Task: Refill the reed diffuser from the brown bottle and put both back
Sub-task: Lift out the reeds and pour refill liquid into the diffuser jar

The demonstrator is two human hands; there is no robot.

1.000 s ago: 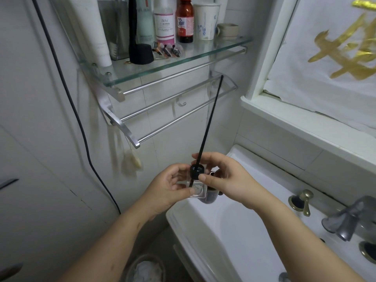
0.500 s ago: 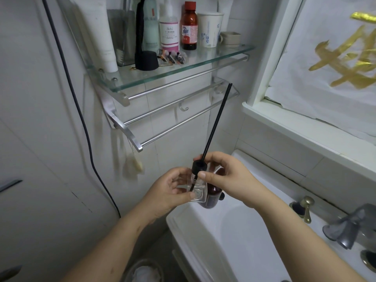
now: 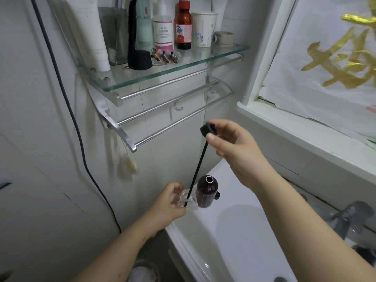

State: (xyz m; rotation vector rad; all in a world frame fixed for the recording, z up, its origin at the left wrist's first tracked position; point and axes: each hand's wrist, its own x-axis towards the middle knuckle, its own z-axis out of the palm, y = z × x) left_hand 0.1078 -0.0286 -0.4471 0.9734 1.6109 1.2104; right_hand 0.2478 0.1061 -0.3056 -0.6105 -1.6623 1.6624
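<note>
Nearest the camera, two bare forearms reach forward over the white basin rim [image 3: 183, 237].

The left hand [image 3: 168, 202] is closed around a small clear glass diffuser bottle [image 3: 188, 200], held low at the basin's near corner.

A thin black reed [image 3: 198, 165] stands in the diffuser's neck and slants up to the right.

Just beside the diffuser, on its right, stands the brown bottle [image 3: 206, 191]. It is upright, its mouth is open and no cap is on it. Whether the two bottles touch cannot be told. A small black object [image 3: 217, 194] shows at the brown bottle's right side.

The right hand [image 3: 232, 145] is raised well above the left, the two hands apart. Its thumb and fingers pinch a black cap [image 3: 207, 128] at the reed's upper end.

A grey tap [image 3: 350, 216] sits at the right edge, blurred.

Farther back, a towel rail [image 3: 162, 127] is fixed to the tiled wall below a glass shelf [image 3: 162, 75]. The shelf carries a white tube [image 3: 93, 33], a pink-labelled bottle [image 3: 162, 31], a red-capped brown bottle [image 3: 183, 27] and a paper cup [image 3: 203, 29]. A black cable [image 3: 67, 98] runs down the wall on the left.
</note>
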